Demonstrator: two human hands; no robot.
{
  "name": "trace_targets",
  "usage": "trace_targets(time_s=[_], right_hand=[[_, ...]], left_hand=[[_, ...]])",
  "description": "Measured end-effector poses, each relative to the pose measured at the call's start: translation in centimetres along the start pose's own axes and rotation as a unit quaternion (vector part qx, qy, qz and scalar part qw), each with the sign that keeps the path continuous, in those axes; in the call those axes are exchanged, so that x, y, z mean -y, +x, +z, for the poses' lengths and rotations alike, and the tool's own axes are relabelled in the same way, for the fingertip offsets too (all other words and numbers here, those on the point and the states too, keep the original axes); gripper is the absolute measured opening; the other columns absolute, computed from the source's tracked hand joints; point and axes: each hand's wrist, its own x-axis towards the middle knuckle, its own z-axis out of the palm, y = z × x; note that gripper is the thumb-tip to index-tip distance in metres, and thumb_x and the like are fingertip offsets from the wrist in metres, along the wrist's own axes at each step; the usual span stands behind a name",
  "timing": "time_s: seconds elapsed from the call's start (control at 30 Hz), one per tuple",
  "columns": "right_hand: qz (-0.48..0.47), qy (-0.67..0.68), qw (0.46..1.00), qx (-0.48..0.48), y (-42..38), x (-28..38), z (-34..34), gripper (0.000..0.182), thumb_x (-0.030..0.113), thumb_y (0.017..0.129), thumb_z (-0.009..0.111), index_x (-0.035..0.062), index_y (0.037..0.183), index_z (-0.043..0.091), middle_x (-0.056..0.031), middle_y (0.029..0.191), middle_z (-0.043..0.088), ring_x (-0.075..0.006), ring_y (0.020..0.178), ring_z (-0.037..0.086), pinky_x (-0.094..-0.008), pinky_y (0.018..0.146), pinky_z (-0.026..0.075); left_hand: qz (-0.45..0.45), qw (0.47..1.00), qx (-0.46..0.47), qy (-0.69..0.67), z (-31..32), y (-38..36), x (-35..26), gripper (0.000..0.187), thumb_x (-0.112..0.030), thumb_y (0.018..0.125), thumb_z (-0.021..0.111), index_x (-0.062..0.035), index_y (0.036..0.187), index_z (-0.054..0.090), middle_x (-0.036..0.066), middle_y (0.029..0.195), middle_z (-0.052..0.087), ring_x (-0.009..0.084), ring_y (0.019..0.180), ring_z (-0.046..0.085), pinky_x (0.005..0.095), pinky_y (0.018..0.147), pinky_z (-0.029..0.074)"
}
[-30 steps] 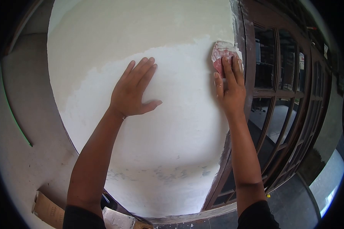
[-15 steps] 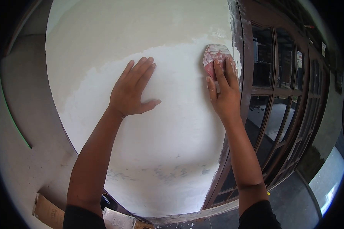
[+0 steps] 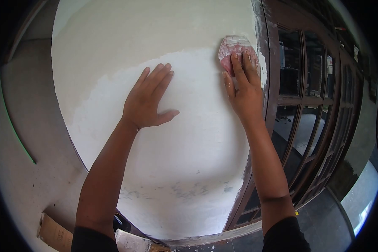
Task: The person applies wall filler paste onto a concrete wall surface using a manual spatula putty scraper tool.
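My left hand (image 3: 149,98) lies flat on the white, partly coated wall (image 3: 189,138), its fingers together and stretched upward and its thumb spread to the right. My right hand (image 3: 244,90) has its fingers over a flat, reddish putty spreader (image 3: 227,56) smeared with white. The spreader sits against the wall near the right edge, next to the door frame, with its lower part hidden behind my fingers. Around and above both hands, the fresh white coat (image 3: 193,67) meets the greyer, older surface (image 3: 155,29).
Right of the wall stands a dark brown door frame (image 3: 271,84) with glass panes (image 3: 289,63). Below are a cardboard box (image 3: 54,235), a white-smeared block-like thing (image 3: 132,242) and a dark tiled floor (image 3: 319,222). A green line (image 3: 17,130) runs down the left side.
My right hand and the spreader have slid up the wall and slightly left. My left hand stays in place on the wall, while the view has shifted a little.
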Motion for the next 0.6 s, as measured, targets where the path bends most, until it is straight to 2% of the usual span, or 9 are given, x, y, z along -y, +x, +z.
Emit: trace_targets(time_s=[0.23, 0.3, 0.33, 0.37, 0.43, 0.5, 0.53, 0.57, 0.6], right_hand=[[0.022, 0.0, 0.998, 0.062, -1.9, 0.9, -0.2, 0.046, 0.025, 0.093, 0.07, 0.0051, 0.134, 0.062, -0.0245, 0.136, 0.058, -0.0406, 0.12, 0.061, -0.0482, 0.104, 0.047], [-0.049, -0.026, 0.998, 0.042, -1.9, 1.3, -1.4, 0.046, 0.026, 0.093, 0.07, 0.0054, 0.134, 0.062, -0.0226, 0.137, 0.058, -0.0393, 0.118, 0.061, -0.0468, 0.104, 0.048], [-0.08, -0.027, 0.996, 0.001, -0.9, 1.5, -2.4, 0.037, 0.024, 0.096, 0.068, 0.0042, 0.127, 0.064, -0.019, 0.126, 0.065, -0.0357, 0.11, 0.066, -0.0409, 0.098, 0.051], [-0.08, -0.027, 0.996, 0.001, 0.1, 1.6, -2.9, 0.037, 0.024, 0.096, 0.068, 0.0042, 0.127, 0.064, -0.019, 0.126, 0.065, -0.0357, 0.11, 0.066, -0.0409, 0.098, 0.051], [0.113, 0.153, 0.977, -0.1, 2.1, 1.6, -3.3, 0.024, 0.02, 0.099, 0.065, 0.0023, 0.116, 0.065, -0.0127, 0.109, 0.07, -0.0246, 0.095, 0.07, -0.0337, 0.087, 0.054], [0.256, 0.344, 0.893, -0.136, 4.8, 0.3, -3.4, 0.017, 0.016, 0.101, 0.063, 0.0007, 0.107, 0.063, -0.0053, 0.095, 0.069, -0.0121, 0.082, 0.065, -0.0265, 0.076, 0.053], [0.283, 0.441, 0.841, -0.134, 5.6, -1.3, -2.6, 0.019, 0.017, 0.101, 0.064, -0.0015, 0.105, 0.061, -0.0042, 0.092, 0.067, -0.0065, 0.078, 0.059, -0.0246, 0.068, 0.051], [0.284, 0.441, 0.841, -0.131, 5.9, -2.4, -2.0, 0.019, 0.017, 0.101, 0.064, -0.0015, 0.105, 0.061, -0.0042, 0.092, 0.067, -0.0065, 0.078, 0.059, -0.0246, 0.068, 0.051], [0.357, 0.483, 0.793, -0.107, 6.0, -3.3, -1.3, 0.02, 0.017, 0.1, 0.066, -0.0021, 0.104, 0.061, -0.0044, 0.09, 0.067, -0.0069, 0.076, 0.058, -0.0247, 0.066, 0.05]], left_hand=[[-0.007, 1.0, 0.005, 0.008, -0.1, 0.1, -0.1, 0.088, -0.048, 0.078, 0.073, 0.0009, 0.145, 0.047, 0.014, 0.155, 0.043, 0.0294, 0.146, 0.037, 0.0508, 0.119, 0.03], [-0.006, 1.0, 0.002, 0.01, 0.0, 0.0, -0.1, 0.088, -0.049, 0.078, 0.073, 0.0009, 0.145, 0.047, 0.014, 0.155, 0.043, 0.0292, 0.146, 0.037, 0.0506, 0.119, 0.03], [-0.004, 1.0, -0.001, 0.01, 0.0, 0.1, -0.1, 0.087, -0.049, 0.078, 0.072, 0.0009, 0.145, 0.047, 0.014, 0.155, 0.043, 0.029, 0.146, 0.037, 0.0504, 0.119, 0.03], [-0.004, 1.0, -0.002, 0.01, 0.0, 0.1, 0.0, 0.087, -0.049, 0.078, 0.072, 0.0009, 0.145, 0.047, 0.014, 0.155, 0.043, 0.029, 0.146, 0.037, 0.0504, 0.119, 0.03], [-0.006, 1.0, 0.001, 0.009, -0.1, 0.0, -0.1, 0.087, -0.049, 0.078, 0.072, 0.0009, 0.145, 0.047, 0.013, 0.154, 0.044, 0.0288, 0.146, 0.038, 0.0501, 0.119, 0.03], [-0.01, 1.0, -0.002, 0.007, -0.1, 0.1, -0.3, 0.087, -0.045, 0.075, 0.077, -0.0012, 0.144, 0.047, 0.012, 0.154, 0.044, 0.0286, 0.145, 0.039, 0.0487, 0.12, 0.031], [-0.012, 1.0, -0.007, 0.009, -0.2, 0.2, -0.4, 0.087, -0.041, 0.073, 0.082, -0.0032, 0.143, 0.048, 0.011, 0.153, 0.044, 0.0283, 0.143, 0.04, 0.0474, 0.12, 0.031], [-0.014, 1.0, -0.006, 0.008, -0.2, 0.1, -0.4, 0.087, -0.041, 0.073, 0.082, -0.0032, 0.143, 0.048, 0.011, 0.153, 0.044, 0.0283, 0.143, 0.04, 0.0474, 0.12, 0.031], [-0.013, 1.0, -0.007, 0.005, -0.2, 0.1, -0.4, 0.087, -0.041, 0.073, 0.082, -0.0033, 0.143, 0.048, 0.011, 0.153, 0.044, 0.0283, 0.143, 0.04, 0.0474, 0.12, 0.031]])
